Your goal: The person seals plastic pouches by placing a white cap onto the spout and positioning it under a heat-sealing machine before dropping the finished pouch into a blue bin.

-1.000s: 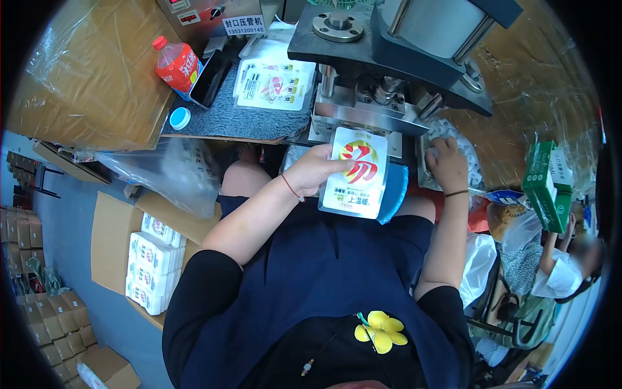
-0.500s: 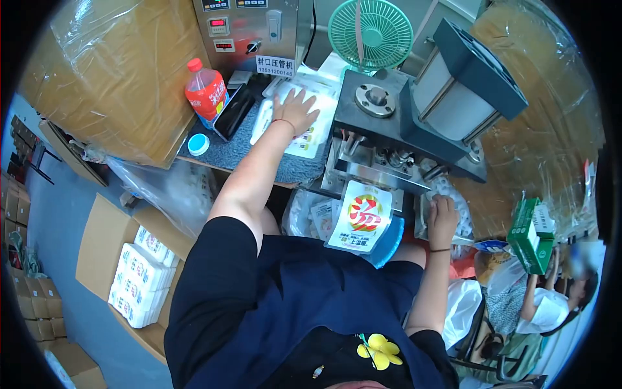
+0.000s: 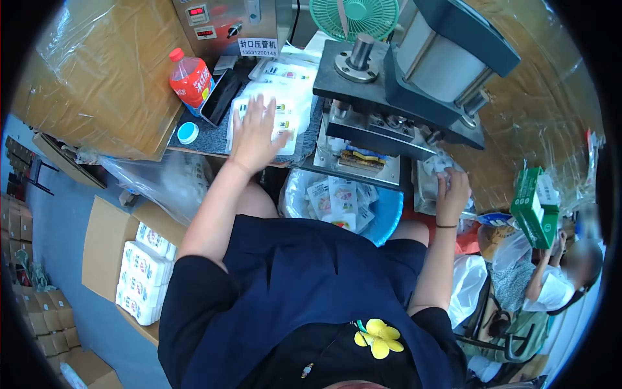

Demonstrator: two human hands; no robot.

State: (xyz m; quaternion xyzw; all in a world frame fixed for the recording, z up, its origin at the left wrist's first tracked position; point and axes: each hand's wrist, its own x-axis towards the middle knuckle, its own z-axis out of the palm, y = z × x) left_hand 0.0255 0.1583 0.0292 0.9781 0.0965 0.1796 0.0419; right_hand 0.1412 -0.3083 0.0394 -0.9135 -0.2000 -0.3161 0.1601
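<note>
My left hand [image 3: 258, 135] lies over the near end of white printed pouches [image 3: 295, 84] spread on the grey mat, its fingers stretched out. Over a metal tray [image 3: 424, 194] of small clear plastic pieces is my right hand [image 3: 453, 193], fingers bent together at the tips; whatever they hold is too small to make out. Between my hands stands a press [image 3: 382, 97] with a gap above its lower die [image 3: 363, 159]. Below it, a blue bin [image 3: 391, 217] with a clear liner holds several printed pouches [image 3: 337, 198].
A red-labelled bottle [image 3: 192, 84], a phone [image 3: 221, 97] and a blue-white cap [image 3: 188, 133] sit at the mat's left. Behind are a control box [image 3: 227, 26] and green fan [image 3: 356, 13]. An open carton [image 3: 103, 240] holds packs. Another person [image 3: 551, 279] handles a green box [image 3: 534, 207].
The red-printed pouch at the press front has dropped towards the blue bin. The press's upper part has risen. My left hand has come nearer along the pouches; my right fingers have drawn together.
</note>
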